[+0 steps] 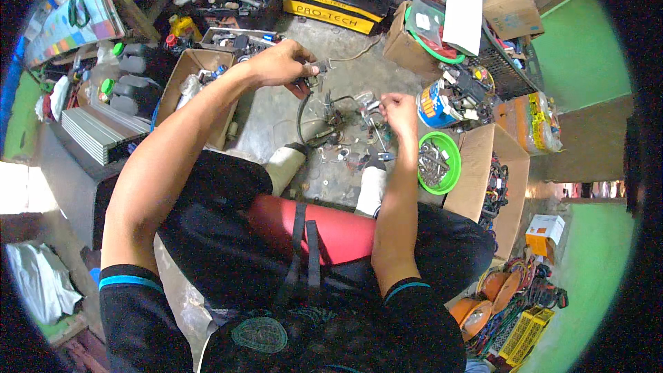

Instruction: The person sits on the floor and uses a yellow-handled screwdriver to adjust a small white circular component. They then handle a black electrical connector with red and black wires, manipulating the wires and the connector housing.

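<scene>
My left hand (280, 65) reaches out over the floor, thumb and fingers pinched on a small dark connector (320, 67). A thin tan wire (356, 55) runs from beside it toward the back right. Beneath that hand, a thick black cable (301, 117) curves down to a cluster of wires and small parts (330, 117). To the right, my right hand (399, 112) is closed with its fingers curled. A small shiny metal piece (373, 106) shows at its fingertips, too small to name. Whatever lies inside that hand is hidden.
A green bowl of small metal parts (453, 178) stands right of my right forearm, beside an open cardboard box (511, 166) of wiring. Behind it is a blue can (431, 105) full of parts. Another open carton (181, 83) stands left; a black-and-yellow tool bag (328, 12) lies at the back.
</scene>
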